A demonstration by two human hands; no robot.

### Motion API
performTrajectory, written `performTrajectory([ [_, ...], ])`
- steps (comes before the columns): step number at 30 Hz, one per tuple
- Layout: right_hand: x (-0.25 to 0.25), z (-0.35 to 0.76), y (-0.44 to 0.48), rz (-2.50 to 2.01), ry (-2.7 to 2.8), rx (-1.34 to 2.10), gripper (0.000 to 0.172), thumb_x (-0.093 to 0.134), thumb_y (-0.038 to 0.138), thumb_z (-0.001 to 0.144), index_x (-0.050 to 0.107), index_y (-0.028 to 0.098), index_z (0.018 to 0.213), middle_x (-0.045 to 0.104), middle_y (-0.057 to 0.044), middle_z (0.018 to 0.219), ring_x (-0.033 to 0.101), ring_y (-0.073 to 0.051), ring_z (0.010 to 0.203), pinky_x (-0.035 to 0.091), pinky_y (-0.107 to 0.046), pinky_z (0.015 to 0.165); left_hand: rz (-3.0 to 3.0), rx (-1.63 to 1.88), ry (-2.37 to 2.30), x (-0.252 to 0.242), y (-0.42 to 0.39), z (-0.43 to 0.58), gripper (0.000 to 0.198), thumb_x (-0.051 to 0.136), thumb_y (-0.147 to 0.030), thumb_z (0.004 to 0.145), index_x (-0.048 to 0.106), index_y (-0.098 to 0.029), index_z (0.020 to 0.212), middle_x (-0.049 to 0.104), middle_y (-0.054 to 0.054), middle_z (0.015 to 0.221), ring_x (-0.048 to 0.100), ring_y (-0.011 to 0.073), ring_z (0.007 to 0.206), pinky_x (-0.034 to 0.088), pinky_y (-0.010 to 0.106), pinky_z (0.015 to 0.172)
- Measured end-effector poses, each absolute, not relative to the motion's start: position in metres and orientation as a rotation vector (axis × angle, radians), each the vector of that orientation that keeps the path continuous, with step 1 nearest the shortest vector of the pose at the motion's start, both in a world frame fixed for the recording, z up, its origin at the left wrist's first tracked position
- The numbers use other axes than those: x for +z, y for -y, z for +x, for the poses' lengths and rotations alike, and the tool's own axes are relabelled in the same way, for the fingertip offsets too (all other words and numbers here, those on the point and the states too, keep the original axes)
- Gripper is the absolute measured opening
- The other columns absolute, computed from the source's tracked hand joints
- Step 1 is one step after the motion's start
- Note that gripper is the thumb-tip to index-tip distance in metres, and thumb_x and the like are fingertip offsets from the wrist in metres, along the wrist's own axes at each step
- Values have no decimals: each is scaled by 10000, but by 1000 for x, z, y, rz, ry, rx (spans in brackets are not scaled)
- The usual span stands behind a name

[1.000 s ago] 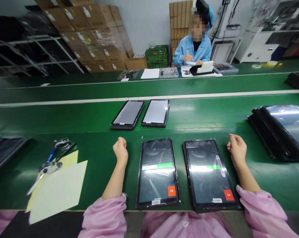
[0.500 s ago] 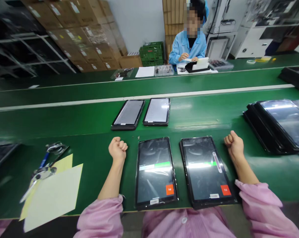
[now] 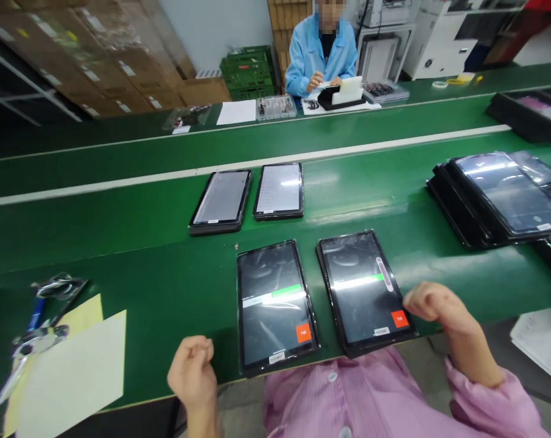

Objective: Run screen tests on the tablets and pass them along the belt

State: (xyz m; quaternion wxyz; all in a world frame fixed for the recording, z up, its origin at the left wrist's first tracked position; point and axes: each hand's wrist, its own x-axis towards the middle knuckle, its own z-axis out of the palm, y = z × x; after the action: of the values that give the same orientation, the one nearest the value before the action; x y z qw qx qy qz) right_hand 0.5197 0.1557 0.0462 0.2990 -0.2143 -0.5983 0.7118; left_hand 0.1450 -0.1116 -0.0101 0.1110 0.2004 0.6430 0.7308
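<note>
Two tablets lie side by side in front of me, the left tablet (image 3: 275,322) and the right tablet (image 3: 361,310); each dark screen has a green bar and a red square. My left hand (image 3: 193,368) is curled closed by the table's front edge, left of the left tablet, with nothing visible in it. Fingers bent in, my right hand (image 3: 435,301) is at the right edge of the right tablet, close to its red square. Whether it touches the tablet I cannot tell. It shows no object in its grasp.
Farther back lie two lit tablets, one on the left (image 3: 223,198) and one on the right (image 3: 279,188). Stacked tablets (image 3: 508,188) stand at right. Paper sheets (image 3: 74,371) and scissors (image 3: 38,340) lie at left. A person in blue (image 3: 321,55) sits across the green table.
Both hands have come back toward the table's front edge. My right hand has moved from beside the right tablet's upper part to its lower right side. The view has shifted; the tablets stay put.
</note>
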Motion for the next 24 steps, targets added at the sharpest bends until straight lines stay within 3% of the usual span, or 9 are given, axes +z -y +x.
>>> performTrajectory([
  [2, 48, 513, -143, -705, 2047, 1491, 358, 610, 436, 974, 663, 206, 705, 582, -20, 603, 481, -153, 527, 387, -280, 531, 703, 1952, -2249, -20, 120, 154, 201, 704, -362, 732, 615, -207, 824, 499, -35, 639, 431, 140, 548, 344, 279, 529],
  [3, 49, 508, -139, -735, 2283, 1153, 285, 529, 340, 1019, 698, 200, 837, 627, -42, 685, 521, -167, 591, 405, -286, 572, 773, 1837, -2349, -24, 123, 156, 259, 701, -406, 743, 622, -217, 902, 540, -16, 715, 492, 170, 621, 388, 307, 589],
  [5, 47, 499, -133, -679, 2534, 475, 322, 377, 196, 1045, 696, 184, 1005, 648, -64, 745, 546, -183, 655, 419, -300, 616, 930, 1633, -2409, -28, 125, 157, 397, 692, -483, 746, 594, -235, 1040, 593, 24, 872, 570, 231, 774, 438, 374, 712],
  [7, 46, 492, -127, -577, 2541, 148, 358, 330, 101, 1023, 675, 168, 1091, 650, -65, 755, 548, -187, 672, 420, -310, 639, 1029, 1549, -2341, -29, 124, 157, 503, 666, -542, 758, 536, -241, 1140, 614, 76, 1044, 598, 283, 921, 447, 435, 818],
  [10, 48, 487, -118, -485, 2505, 52, 337, 351, 70, 1011, 643, 166, 1148, 669, -56, 805, 547, -180, 686, 408, -313, 647, 1048, 1591, -2135, -28, 118, 159, 568, 632, -562, 793, 438, -246, 1222, 588, 132, 1219, 601, 314, 1045, 441, 477, 901],
  [13, 53, 488, -109, -378, 2545, 121, 286, 360, 175, 1057, 639, 145, 1109, 664, -60, 800, 546, -181, 697, 393, -315, 635, 1089, 1592, -2070, -32, 115, 163, 629, 667, -525, 789, 380, -253, 1278, 507, 160, 1332, 595, 315, 1095, 439, 473, 924],
  [19, 56, 493, -97, -380, 2582, 192, 554, 199, 396, 1091, 688, 150, 1004, 674, -120, 978, 574, -230, 876, 393, -384, 799, 1181, 1531, -2241, -43, 118, 158, 772, 735, -515, 749, 311, -297, 1356, 349, 151, 1417, 520, 349, 1250, 415, 516, 1010],
  [22, 52, 494, -92, -424, 2585, 151, 579, 198, 439, 1083, 721, 201, 1002, 667, -127, 1108, 563, -262, 995, 362, -442, 902, 1213, 1541, -2242, -27, 112, 147, 760, 574, -672, 810, 306, -298, 1415, 360, 161, 1450, 420, 385, 1351, 358, 586, 1076],
  [24, 48, 494, -90, -408, 2581, 145, 575, 213, 458, 1078, 736, 231, 1004, 655, -126, 1169, 545, -278, 1061, 337, -476, 955, 1396, 1296, -2291, -4, 99, 141, 664, 467, -673, 876, 397, -292, 1414, 369, 161, 1475, 366, 392, 1394, 294, 618, 1120],
])
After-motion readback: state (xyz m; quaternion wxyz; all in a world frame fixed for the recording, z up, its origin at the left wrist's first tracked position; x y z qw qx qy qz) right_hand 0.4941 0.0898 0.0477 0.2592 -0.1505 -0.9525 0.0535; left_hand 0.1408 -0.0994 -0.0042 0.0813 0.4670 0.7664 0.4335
